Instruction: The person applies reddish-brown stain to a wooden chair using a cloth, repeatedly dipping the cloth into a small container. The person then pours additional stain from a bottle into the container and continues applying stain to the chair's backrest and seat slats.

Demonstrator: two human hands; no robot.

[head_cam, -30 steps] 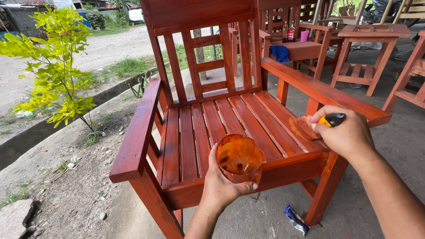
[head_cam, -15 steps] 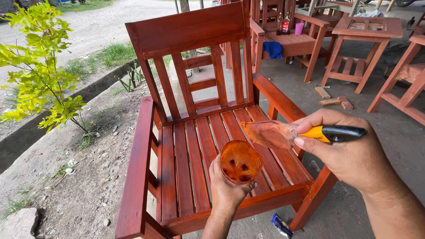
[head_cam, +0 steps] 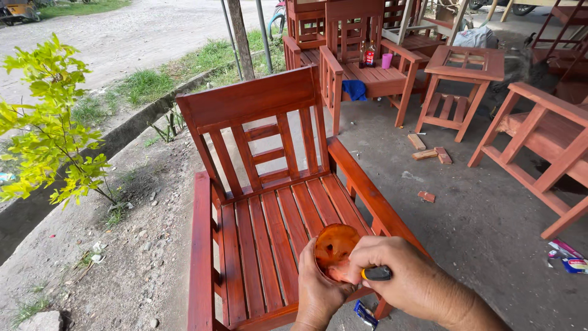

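Holding a small round cup [head_cam: 335,248] stained orange-brown inside, the left hand [head_cam: 318,294] wraps its fingers around the cup's side and grips it closed, tilted so the opening faces the camera. The right hand [head_cam: 401,279] is closed around a brush [head_cam: 375,274] with a yellow and black handle; the brush's head sits at the cup's lower rim, though the bristles themselves are too hidden by the fingers to make out. Both hands meet above the front right corner of the seat of a red-stained wooden armchair [head_cam: 257,110], whose slatted seat and slatted back look glossy. The chair stands at the edge where the concrete floor [head_cam: 484,227] gives way to gravelly dirt.

A leafy yellow-green shrub [head_cam: 46,129] grows left of the chair. Behind it stand another stained chair [head_cam: 361,67] carrying a blue cloth [head_cam: 354,89], bottles and a pink cup [head_cam: 386,60], and a small wooden side table [head_cam: 465,73]. Wood offcuts [head_cam: 429,152] lie on the floor between them, and a wrapper [head_cam: 568,257] lies near the right edge.
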